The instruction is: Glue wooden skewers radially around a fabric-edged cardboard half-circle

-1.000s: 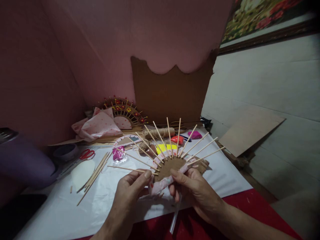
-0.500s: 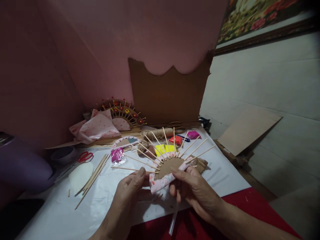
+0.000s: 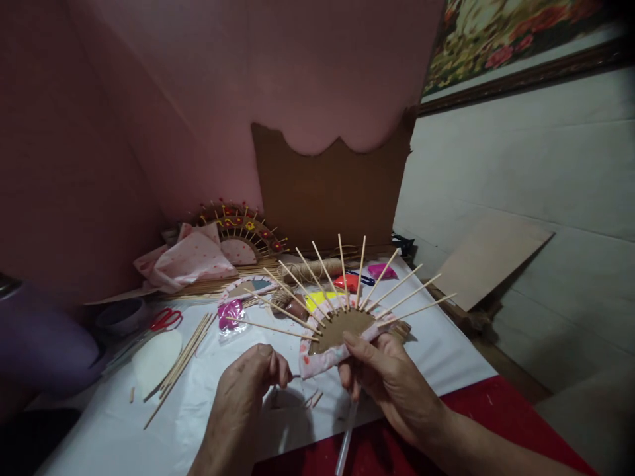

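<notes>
My right hand (image 3: 384, 383) grips a half-round cardboard piece (image 3: 342, 329) edged with pink dotted cloth, from which several thin wooden sticks (image 3: 317, 271) fan upward. It is held a little above the white sheet (image 3: 208, 403). My left hand (image 3: 248, 387) is just left of the piece's lower corner, fingers curled in a pinch on something small I cannot make out. A clear rod (image 3: 346, 439) lies under my right hand.
Loose sticks (image 3: 178, 360), red scissors (image 3: 165, 318), a pale oval cutout (image 3: 156, 354) and a pink packet (image 3: 231, 312) lie at left. Twine (image 3: 310, 268), coloured clay packets (image 3: 381, 270), a finished decorated fan (image 3: 243, 231), pink cloth (image 3: 191, 261) and a tall cardboard sheet (image 3: 327, 185) stand behind.
My left hand let go of the fan's left edge and dropped down, curling into a pinch. The fan stays in my right hand, tilted slightly higher.
</notes>
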`<action>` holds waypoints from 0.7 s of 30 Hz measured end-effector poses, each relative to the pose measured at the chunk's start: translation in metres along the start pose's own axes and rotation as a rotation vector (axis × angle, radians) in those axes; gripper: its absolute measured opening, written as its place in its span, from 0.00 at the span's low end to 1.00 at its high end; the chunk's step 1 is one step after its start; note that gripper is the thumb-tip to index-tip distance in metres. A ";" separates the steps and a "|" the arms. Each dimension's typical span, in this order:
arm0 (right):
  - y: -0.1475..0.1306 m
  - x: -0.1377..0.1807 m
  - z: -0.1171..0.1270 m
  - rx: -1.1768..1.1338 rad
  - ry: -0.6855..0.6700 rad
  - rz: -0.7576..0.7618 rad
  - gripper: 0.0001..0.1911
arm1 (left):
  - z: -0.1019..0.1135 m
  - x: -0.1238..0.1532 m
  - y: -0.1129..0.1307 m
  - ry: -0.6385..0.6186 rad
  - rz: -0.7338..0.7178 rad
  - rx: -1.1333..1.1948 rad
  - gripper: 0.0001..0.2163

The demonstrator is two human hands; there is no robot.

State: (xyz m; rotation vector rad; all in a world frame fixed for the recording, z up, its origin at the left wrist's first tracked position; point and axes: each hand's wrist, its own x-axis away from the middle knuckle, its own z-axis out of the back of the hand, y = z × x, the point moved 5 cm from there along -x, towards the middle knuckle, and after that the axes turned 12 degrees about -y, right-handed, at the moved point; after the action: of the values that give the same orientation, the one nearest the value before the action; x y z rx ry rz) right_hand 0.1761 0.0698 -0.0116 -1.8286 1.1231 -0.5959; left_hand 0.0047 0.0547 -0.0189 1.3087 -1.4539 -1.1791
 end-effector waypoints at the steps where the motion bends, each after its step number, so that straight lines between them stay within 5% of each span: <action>1: 0.000 0.000 0.000 -0.002 -0.001 -0.001 0.16 | 0.000 0.000 0.000 -0.002 0.007 -0.053 0.15; 5: -0.002 -0.001 -0.001 -0.020 0.016 0.017 0.14 | -0.006 0.006 0.005 -0.008 0.034 -0.169 0.17; 14: -0.005 -0.002 0.001 0.014 0.042 0.069 0.14 | -0.005 0.011 0.006 0.079 0.092 -0.028 0.08; 21: -0.007 0.000 0.001 0.029 0.054 0.112 0.13 | 0.001 0.006 0.013 0.052 0.070 -0.195 0.14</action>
State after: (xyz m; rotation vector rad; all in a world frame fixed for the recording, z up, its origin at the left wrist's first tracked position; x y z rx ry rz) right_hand 0.1800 0.0716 -0.0061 -1.7219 1.2379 -0.5964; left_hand 0.0003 0.0489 -0.0063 1.1382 -1.3025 -1.1997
